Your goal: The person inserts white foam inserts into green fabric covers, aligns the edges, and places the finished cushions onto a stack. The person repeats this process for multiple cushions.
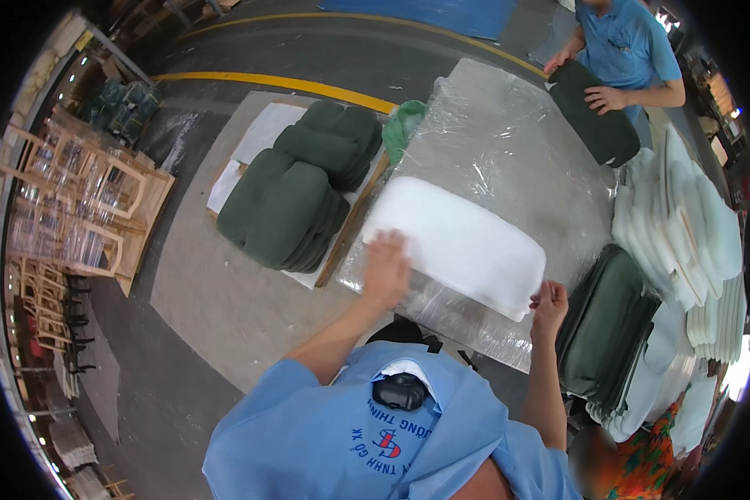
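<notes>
A white cushion pad (pixel 461 242) with rounded corners lies flat on the plastic-wrapped table (pixel 496 133) in front of me. At its near left end rests my left hand (pixel 387 268), palm down with the fingers stretched out and slightly blurred. My right hand (pixel 550 307) pinches the pad's near right corner between thumb and fingers. Just right of that hand stands a stack of dark green covers (pixel 608 321). Across the table a co-worker in a blue shirt (pixel 633 42) holds a dark green cushion (pixel 593 112) with both hands.
Stacked dark green cushions (pixel 283 208) sit on a low pallet at the left. A green plastic bag (pixel 404 129) hangs by the table's far left corner. White pads (pixel 671 221) are piled at the right. Wooden chair frames (pixel 100 196) stand far left.
</notes>
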Demonstrator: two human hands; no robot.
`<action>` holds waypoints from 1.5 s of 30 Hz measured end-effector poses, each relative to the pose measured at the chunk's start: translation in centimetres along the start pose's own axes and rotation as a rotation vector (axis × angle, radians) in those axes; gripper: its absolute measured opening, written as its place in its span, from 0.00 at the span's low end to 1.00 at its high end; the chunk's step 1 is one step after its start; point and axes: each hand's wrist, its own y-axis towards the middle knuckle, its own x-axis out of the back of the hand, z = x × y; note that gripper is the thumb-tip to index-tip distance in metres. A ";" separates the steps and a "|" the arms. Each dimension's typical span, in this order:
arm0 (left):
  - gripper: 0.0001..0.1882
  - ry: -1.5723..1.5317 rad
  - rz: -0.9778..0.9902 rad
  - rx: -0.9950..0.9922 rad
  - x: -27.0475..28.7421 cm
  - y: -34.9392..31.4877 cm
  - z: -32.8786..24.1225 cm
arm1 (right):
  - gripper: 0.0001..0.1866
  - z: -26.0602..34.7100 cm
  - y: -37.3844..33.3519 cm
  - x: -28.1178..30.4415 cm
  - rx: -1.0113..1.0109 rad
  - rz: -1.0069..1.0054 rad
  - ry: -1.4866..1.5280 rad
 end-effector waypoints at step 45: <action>0.22 -0.820 0.178 0.631 1.2 8.4 15.1 | 0.09 -2.1 1.3 -12.4 0.098 -0.085 -0.628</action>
